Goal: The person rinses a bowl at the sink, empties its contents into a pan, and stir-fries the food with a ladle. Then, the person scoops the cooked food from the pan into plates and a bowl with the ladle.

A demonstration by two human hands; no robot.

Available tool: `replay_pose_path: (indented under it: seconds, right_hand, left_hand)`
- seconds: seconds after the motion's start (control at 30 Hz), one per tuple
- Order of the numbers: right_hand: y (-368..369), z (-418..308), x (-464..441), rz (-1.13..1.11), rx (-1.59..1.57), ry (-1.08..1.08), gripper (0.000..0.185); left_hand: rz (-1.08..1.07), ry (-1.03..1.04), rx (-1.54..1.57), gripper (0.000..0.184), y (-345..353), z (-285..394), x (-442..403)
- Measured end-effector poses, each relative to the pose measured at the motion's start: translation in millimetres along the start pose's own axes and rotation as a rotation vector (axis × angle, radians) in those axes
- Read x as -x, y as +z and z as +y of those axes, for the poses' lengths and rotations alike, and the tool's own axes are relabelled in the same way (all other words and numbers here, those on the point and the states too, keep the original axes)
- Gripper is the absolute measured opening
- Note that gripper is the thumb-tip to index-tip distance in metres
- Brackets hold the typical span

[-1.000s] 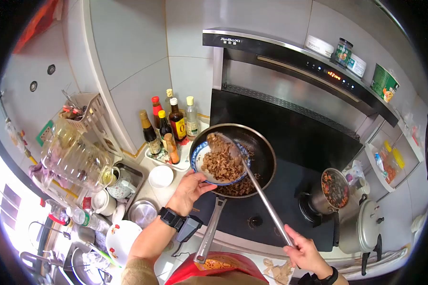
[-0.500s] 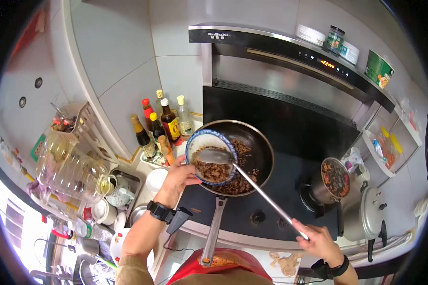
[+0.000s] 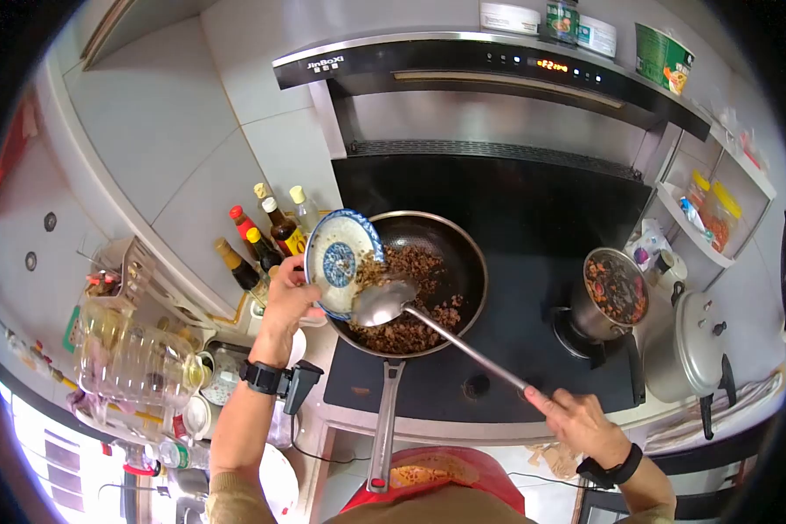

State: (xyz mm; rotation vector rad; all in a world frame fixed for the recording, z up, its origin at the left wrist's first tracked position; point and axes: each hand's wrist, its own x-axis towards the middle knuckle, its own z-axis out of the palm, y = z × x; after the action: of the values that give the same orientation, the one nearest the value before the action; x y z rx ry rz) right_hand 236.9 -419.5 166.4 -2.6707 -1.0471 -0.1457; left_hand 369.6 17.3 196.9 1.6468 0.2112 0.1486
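Note:
My left hand [image 3: 290,301] grips the rim of a blue-and-white bowl [image 3: 339,265], tilted steeply over the left side of a frying pan [image 3: 463,244]. Most of the bowl's inside shows bare, with some brown crumbly food near its lower right edge. Cooked minced food [image 3: 415,271], dark brown, lies in the pan. In my right hand [image 3: 576,424] is the long handle of a metal ladle [image 3: 384,304]. Its head is at the bowl's lower right edge, above the food. The pan's handle [image 3: 384,428] points toward me, held by neither hand.
A saucepan [image 3: 616,293] of dark red-flecked food stands on the right burner beside a pressure cooker [image 3: 686,345]. Sauce bottles [image 3: 281,229] crowd the left corner. A range hood [image 3: 498,70] overhangs the stove. A large clear plastic jug [image 3: 135,354] stands at the left.
The bowl has tipped from nearly level to steep, and most of its food is now in the pan. The ladle head has moved from inside the bowl to its lower edge.

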Motion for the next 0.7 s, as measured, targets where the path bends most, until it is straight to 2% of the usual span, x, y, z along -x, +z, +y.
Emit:
replay_pose_path:
  seconds: [0.2,0.3,0.47,0.53,0.63,0.7]
  right_hand:
    - [-8.9,-2.1,-12.2,0.063,0.056,0.064,0.071]
    - [11.5,-2.8,-20.3,0.12,0.07,0.013,0.07]
    - [-13.2,-2.0,-3.4,0.002,0.139,-0.003,0.066]
    - [-16.7,-5.9,-3.8,0.038,0.13,-0.003,0.066]
    - [-6.6,-12.8,-14.0,0.12,0.058,-0.003,0.068]
    - [3.1,-14.9,-23.7,0.171,-0.002,-0.009,0.069]
  left_hand:
    - [0.029,-0.02,0.015,0.057,-0.1,2.9,2.4]
    - [0.022,-0.017,0.093,0.056,9.7,8.0,11.6]
    - [0.074,0.017,0.017,0.054,3.3,-5.8,8.3]
    - [0.078,0.031,0.006,0.053,0.2,-7.6,8.7]
    - [0.013,-0.017,0.121,0.05,-1.9,-8.2,13.1]
    - [-0.106,-0.08,0.24,0.048,-2.0,-6.0,15.1]
